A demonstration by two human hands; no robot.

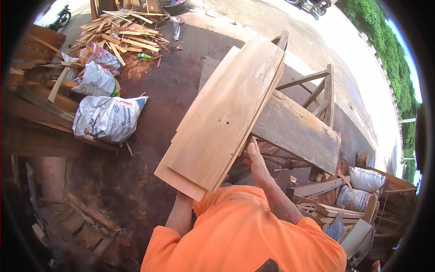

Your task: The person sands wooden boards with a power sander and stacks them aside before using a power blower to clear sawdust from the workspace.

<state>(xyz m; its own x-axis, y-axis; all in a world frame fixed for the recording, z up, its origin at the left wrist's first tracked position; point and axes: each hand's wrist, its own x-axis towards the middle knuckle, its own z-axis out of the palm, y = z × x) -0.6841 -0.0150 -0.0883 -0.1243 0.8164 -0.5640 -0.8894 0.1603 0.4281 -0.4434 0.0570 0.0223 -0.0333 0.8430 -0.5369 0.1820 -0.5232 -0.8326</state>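
A stack of flat, pale wooden boards (pixel 222 113) stretches diagonally away in front of my body. Its top board has a small dark hole near the middle, and the lower boards stick out at the near left end. My right hand (pixel 256 159) is at the stack's right edge, fingers stretched out along the side and thumb apart. On the other side, my left forearm (pixel 180 212) runs under the near end of the boards, which hide the left hand. A weathered grey plank (pixel 299 129) lies crosswise under the stack, on the right.
A wooden trestle frame (pixel 327 97) stands behind the plank. White sacks (pixel 108 118) sit at left, below a heap of wood offcuts (pixel 120 34). More sacks (pixel 355 198) and cut timber (pixel 335 213) lie at right. Motorcycles (pixel 312 7) are parked beyond.
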